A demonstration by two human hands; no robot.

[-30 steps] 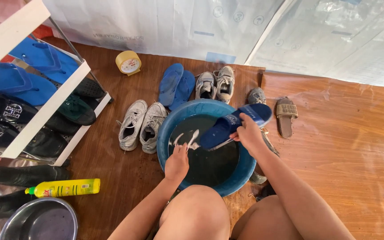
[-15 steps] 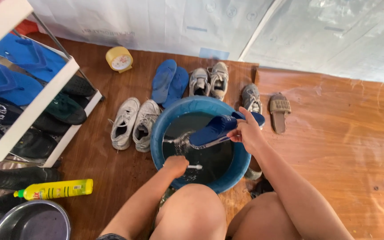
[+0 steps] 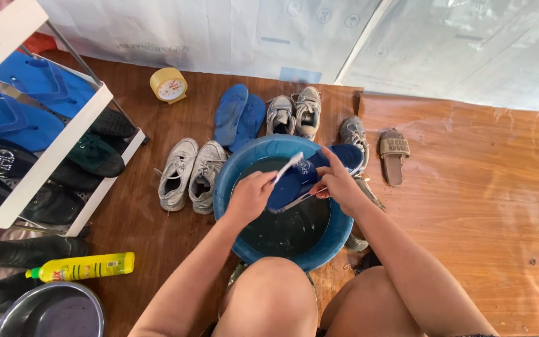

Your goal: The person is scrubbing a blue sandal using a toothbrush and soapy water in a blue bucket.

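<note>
A blue basin (image 3: 232,181) of dark water stands on the wooden floor between my knees. Over it my right hand (image 3: 338,184) grips a dark blue slide sandal (image 3: 310,175), held tilted with its toe toward the far right rim. My left hand (image 3: 251,196) holds a white brush (image 3: 287,167) whose head rests against the sandal's near end.
Around the basin lie a pair of white sneakers (image 3: 191,171), blue flip-flops (image 3: 238,115), grey sneakers (image 3: 294,112) and a brown sandal (image 3: 394,155). A white shoe rack (image 3: 45,156) with shoes stands left. A yellow bottle (image 3: 85,267), metal bowl (image 3: 48,312) and yellow clock (image 3: 168,84) sit nearby.
My left hand rose out of the water with the white brush and brought it up against the sandal. The right hand kept the sandal over the basin.
</note>
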